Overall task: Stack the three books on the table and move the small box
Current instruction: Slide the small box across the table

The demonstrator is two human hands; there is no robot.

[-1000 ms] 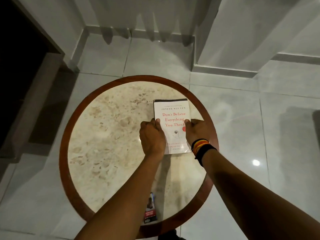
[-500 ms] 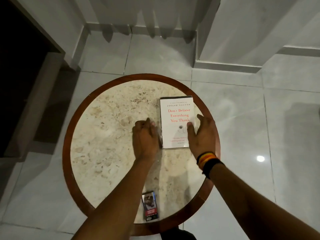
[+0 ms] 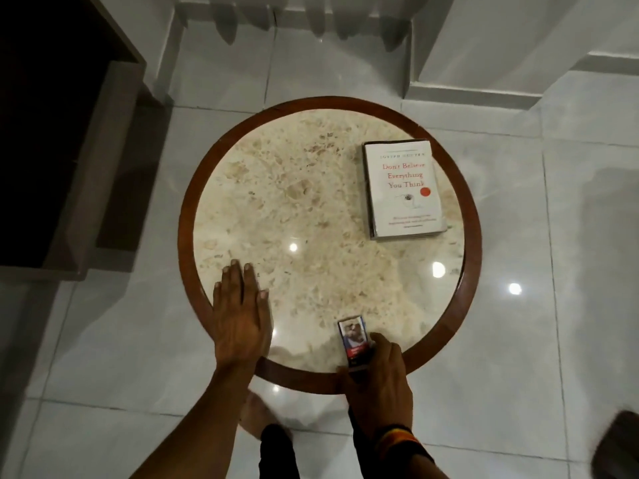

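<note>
A stack of books (image 3: 403, 190) lies on the right side of the round table (image 3: 276, 209); its top cover is white with red lettering. The small box (image 3: 354, 338), with a picture on its lid, sits at the table's near edge. My right hand (image 3: 378, 382), with a striped band on the wrist, is closed around the box's near end. My left hand (image 3: 240, 316) rests flat on the table's left near rim, fingers spread, holding nothing.
The table has a pale stone top and a brown wooden rim, standing on glossy grey floor tiles. Dark wooden furniture (image 3: 69, 150) stands to the left. White wall bases (image 3: 466, 88) run behind. My foot (image 3: 257, 416) shows under the near edge.
Both hands have left the book stack and drawn back toward me. My right hand has taken hold of the small box; my left hand has settled flat on the table's left rim.
</note>
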